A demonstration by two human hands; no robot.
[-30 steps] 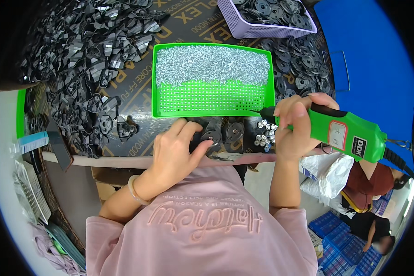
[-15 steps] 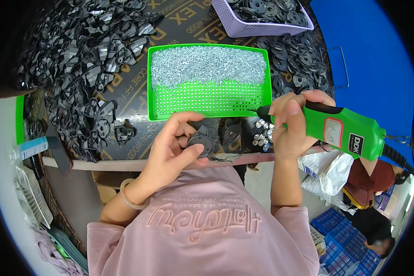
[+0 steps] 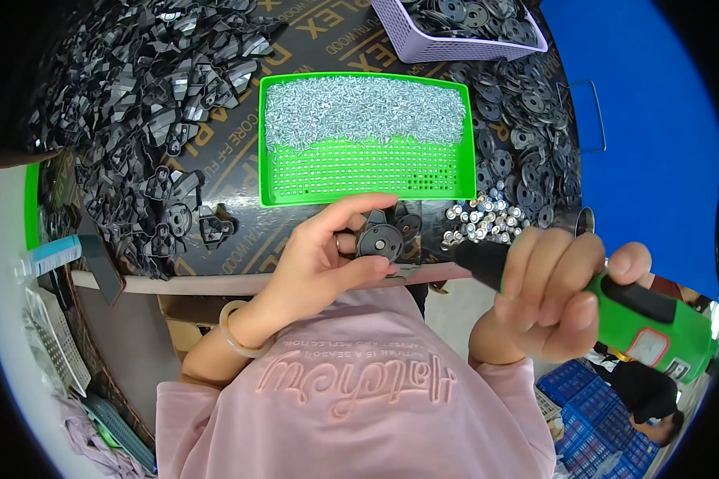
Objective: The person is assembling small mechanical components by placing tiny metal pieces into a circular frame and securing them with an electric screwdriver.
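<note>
Held between the thumb and fingers of my left hand (image 3: 319, 251) is a round black plastic part (image 3: 379, 240) with a hole near its centre. My right hand (image 3: 547, 291) grips a green electric screwdriver (image 3: 655, 331), its black nose pointing left toward the held part but apart from it. The tip of its bit is too small to make out. Just beyond my left hand stands a green perforated tray (image 3: 359, 172), its far half covered with small silver screws (image 3: 363, 112). Another black part (image 3: 408, 223) lies behind the held one, partly hidden.
Loose black angular parts (image 3: 160, 104) cover the table's left. At the right lie black discs (image 3: 527, 104) and small round metal pieces (image 3: 483, 219). A purple basket (image 3: 463, 49) of discs stands at the back. A person (image 3: 643, 395) is at lower right, near blue crates (image 3: 587, 415).
My right hand has drawn the screwdriver back from the tray, down and to the right. My left hand has shifted right with the black part, now turned more face up.
</note>
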